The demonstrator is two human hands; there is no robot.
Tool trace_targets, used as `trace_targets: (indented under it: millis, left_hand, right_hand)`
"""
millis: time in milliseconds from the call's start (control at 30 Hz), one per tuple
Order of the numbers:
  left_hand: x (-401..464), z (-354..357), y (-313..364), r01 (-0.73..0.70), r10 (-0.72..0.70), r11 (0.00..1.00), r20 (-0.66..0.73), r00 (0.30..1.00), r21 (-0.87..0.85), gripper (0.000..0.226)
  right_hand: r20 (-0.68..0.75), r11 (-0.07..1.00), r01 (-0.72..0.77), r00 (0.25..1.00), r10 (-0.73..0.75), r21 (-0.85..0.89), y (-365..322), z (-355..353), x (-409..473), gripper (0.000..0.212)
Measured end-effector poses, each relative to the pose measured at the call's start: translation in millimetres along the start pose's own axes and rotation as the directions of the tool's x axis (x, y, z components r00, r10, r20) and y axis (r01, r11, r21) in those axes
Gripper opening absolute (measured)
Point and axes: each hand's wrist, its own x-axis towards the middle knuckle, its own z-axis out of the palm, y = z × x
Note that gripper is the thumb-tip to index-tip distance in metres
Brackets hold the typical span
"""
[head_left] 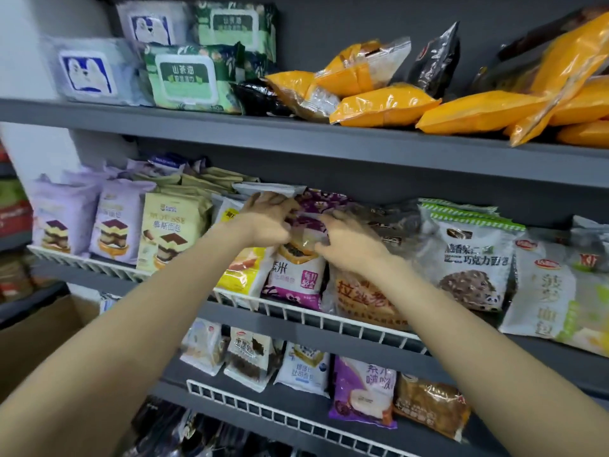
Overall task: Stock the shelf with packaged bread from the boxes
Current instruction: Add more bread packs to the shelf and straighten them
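**Q:** Status of the left grip?
**A:** The left grip (pixel 263 221) is at the middle shelf (pixel 296 334). Its fingers are curled over the upper left edge of a purple bread packet (pixel 311 222) and hold it there.

**Q:** And the right grip?
**A:** The right grip (pixel 351 247) pinches the same packet at its lower right edge, by the clear window. Both forearms reach up from below.

**Q:** Location of the packet?
**A:** It is tilted above the front row of the middle shelf. Whether its base rests on anything cannot be told. Directly beneath it a second purple-and-white packet (pixel 293 275) stands upright behind the white wire rail (pixel 329 319). A yellow packet (pixel 242 275) stands just to its left. A packet with orange lettering (pixel 359 295) lies just to its right, partly hidden by the right wrist.

**Q:** Surrounding stock?
**A:** On the same shelf, cream mousse-cake packets (pixel 171 229) and lavender packets (pixel 66 219) stand to the left, and a chocolate bread packet (pixel 471 258) to the right. On the top shelf, wet-wipe packs (pixel 188 77) sit at the left and orange packets (pixel 385 107) at the right. A cardboard box (pixel 43 338) is at the lower left, beside the left forearm. Its contents are out of view.
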Motion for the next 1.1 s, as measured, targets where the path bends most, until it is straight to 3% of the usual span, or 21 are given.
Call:
trace_targets:
  millis: [133,200,333,400,467,600,800,900,1000,1100]
  left_hand:
    - [-7.8,11.7,-39.4,-0.074,0.072,0.992,0.031,0.997,0.099,0.071]
    - [-5.4,18.5,-52.5,-0.087,0.087,0.992,-0.005,0.996,0.094,0.070]
    - [-6.4,28.8,-58.0,-0.097,0.110,0.990,-0.131,0.985,0.100,0.057]
    - [-7.7,34.5,-61.4,-0.097,0.113,0.991,-0.181,0.977,0.097,0.057]
    - [-7.4,37.7,-62.9,-0.081,0.097,0.992,-0.190,0.977,0.093,0.061]
    - [-4.6,43.7,-59.9,-0.096,0.131,0.979,-0.190,0.973,0.182,0.063]
    - [-7.8,43.7,-59.2,-0.115,0.142,0.981,-0.175,0.974,0.156,0.066]
    - [-5.2,34.5,-56.0,-0.070,0.067,0.998,-0.224,0.972,-0.005,0.058]
    - [13.5,19.0,-50.5,0.008,-0.041,0.993,-0.281,0.959,-0.118,0.048]
    - [42.7,11.7,-44.1,0.063,-0.093,0.985,-0.189,0.977,-0.162,0.046]
  right_hand:
    - [0.060,0.976,0.012,0.998,0.001,-0.217,-32.0,20.3,20.6,0.091]
    - [0.113,0.955,-0.019,0.992,0.054,-0.295,-44.1,28.4,25.0,0.108]
    - [0.108,0.929,-0.099,0.983,0.146,-0.356,-52.6,43.3,25.3,0.122]
    - [0.071,0.914,-0.120,0.985,0.159,-0.387,-53.5,50.3,26.2,0.125]
    - [-0.087,0.851,-0.172,0.985,0.148,-0.497,-53.3,58.2,26.2,0.123]
    - [-0.356,0.773,-0.238,0.934,0.016,-0.589,-40.3,78.0,29.1,0.088]
    - [-0.369,0.769,-0.310,0.924,0.103,-0.560,-43.5,84.7,52.6,0.086]
    - [-0.363,0.789,-0.300,0.926,0.105,-0.537,-44.0,85.6,53.0,0.085]
    - [-0.300,0.808,-0.276,0.945,0.130,-0.521,-44.2,80.9,44.1,0.109]
    - [-0.189,0.817,-0.230,0.970,0.151,-0.529,-50.0,66.4,34.5,0.131]
